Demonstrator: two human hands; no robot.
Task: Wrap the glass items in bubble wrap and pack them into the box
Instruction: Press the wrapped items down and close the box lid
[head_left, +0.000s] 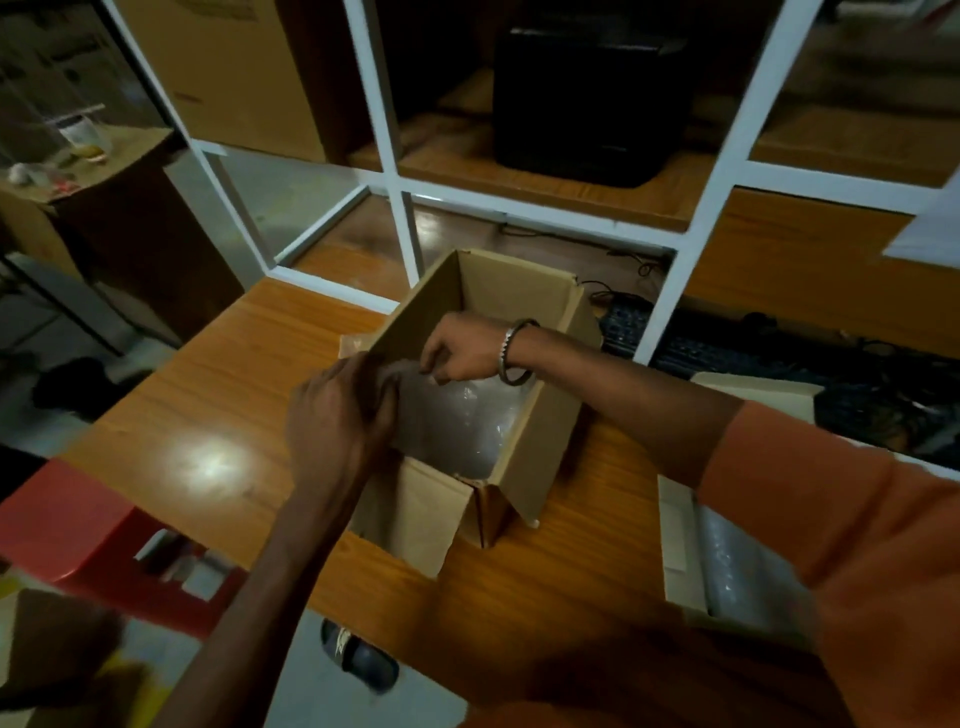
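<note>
An open cardboard box (540, 436) stands on the wooden table, flaps spread outward. Clear bubble wrap (462, 421) lies inside it, covering whatever is beneath; no glass shows through. My left hand (337, 415) grips the wrap at the box's near-left rim, fingers curled over the edge. My right hand (462, 351), with a metal bangle on the wrist, reaches in from the right and pinches the wrap's upper edge above the box's middle.
A second cardboard box with a roll of bubble wrap (737, 566) sits at the table's right edge. A red stool (93, 530) stands low on the left. White shelf frames (400, 171) and a keyboard (691, 348) lie behind the box.
</note>
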